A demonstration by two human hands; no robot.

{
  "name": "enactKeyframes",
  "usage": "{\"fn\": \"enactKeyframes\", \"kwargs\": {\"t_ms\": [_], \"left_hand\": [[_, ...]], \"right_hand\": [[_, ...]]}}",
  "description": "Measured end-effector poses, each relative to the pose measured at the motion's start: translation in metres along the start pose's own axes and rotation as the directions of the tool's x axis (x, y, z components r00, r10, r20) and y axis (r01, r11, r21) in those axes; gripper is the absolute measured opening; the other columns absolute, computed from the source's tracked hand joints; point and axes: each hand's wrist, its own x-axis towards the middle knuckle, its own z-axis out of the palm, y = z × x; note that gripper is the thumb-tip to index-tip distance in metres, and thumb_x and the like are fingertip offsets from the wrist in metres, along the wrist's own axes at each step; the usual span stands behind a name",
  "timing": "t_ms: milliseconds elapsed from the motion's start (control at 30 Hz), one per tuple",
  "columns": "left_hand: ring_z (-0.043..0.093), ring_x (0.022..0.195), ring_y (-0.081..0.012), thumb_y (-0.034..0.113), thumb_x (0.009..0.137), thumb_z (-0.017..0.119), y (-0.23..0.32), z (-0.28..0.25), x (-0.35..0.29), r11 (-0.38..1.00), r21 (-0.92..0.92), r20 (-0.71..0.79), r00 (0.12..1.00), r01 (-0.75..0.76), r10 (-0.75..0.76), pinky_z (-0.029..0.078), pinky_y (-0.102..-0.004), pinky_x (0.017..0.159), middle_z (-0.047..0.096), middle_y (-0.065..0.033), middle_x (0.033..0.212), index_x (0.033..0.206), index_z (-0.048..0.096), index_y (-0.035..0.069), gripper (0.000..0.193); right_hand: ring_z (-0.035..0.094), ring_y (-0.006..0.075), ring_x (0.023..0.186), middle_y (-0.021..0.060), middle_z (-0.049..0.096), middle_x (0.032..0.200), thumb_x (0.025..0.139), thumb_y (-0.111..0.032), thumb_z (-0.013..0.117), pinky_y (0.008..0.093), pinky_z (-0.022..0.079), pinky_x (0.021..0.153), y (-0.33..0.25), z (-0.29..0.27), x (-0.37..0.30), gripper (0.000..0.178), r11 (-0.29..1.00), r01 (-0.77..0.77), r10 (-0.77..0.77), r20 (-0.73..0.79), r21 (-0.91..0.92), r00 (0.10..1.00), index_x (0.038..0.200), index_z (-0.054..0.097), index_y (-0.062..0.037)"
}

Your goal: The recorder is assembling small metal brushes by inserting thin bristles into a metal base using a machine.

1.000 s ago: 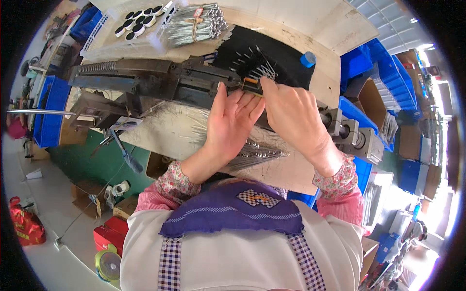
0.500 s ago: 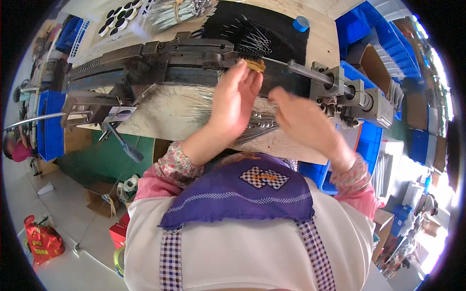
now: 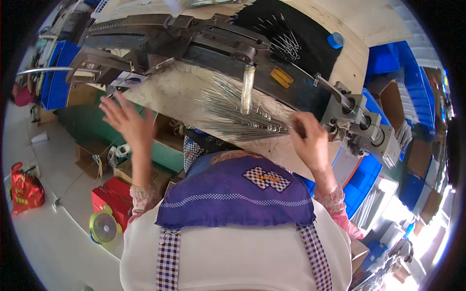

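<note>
Many wires (image 3: 257,127) lie at twelve o'clock, partly hidden by the machine (image 3: 194,38)'s metal handle (image 3: 248,87). My right hand (image 3: 310,139) curls beside their loops, gripping or not, I can't tell; my left hand (image 3: 130,122) spreads wide at ten. A yellow block (image 3: 281,76) sits at one.

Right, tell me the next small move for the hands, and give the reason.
Probably, the right hand should pinch one of the looped wires: its curled fingers are beside their looped ends, though whether it already holds one is unclear. The left hand is spread open, well away from them.
</note>
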Motion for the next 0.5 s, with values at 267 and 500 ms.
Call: {"fn": "enactKeyframes", "kwargs": {"t_ms": [267, 500], "left_hand": [[0.062, 0.100, -0.0411, 0.026, 0.081, 0.066, -0.185, 0.037, -0.047, 0.822, -0.043, 0.234, 0.806, 0.568, -0.544, 0.049, -0.0451, 0.082, 0.063, -0.0272, 0.107, 0.148, 0.017, 0.003, 0.086], [0.034, 0.132, -0.0443, 0.008, 0.087, 0.057, 0.022, -0.021, -0.007, 0.876, -0.479, 0.055, 0.998, 0.062, -0.041, 0.025, -0.0549, 0.109, 0.039, -0.0234, 0.143, 0.137, 0.038, -0.004, 0.054]], "right_hand": [[0.047, 0.0057, 0.067, 0.0016, 0.059, 0.083, 0.088, 0.005, 0.056, 0.0185, 0.037, 0.059, 0.003, -0.067, -0.011, 0.007, 0.905, 0.190, 0.086, -0.601, 0.381, 0.795, 0.091, 0.061, 0.0017], [0.052, 0.0118, 0.061, 0.0046, 0.056, 0.070, 0.081, 0.002, 0.060, 0.0237, 0.040, 0.055, -0.025, -0.088, -0.001, 0.008, 0.993, 0.082, -0.102, -0.301, -0.079, 0.948, 0.088, 0.060, 0.0003]]}}
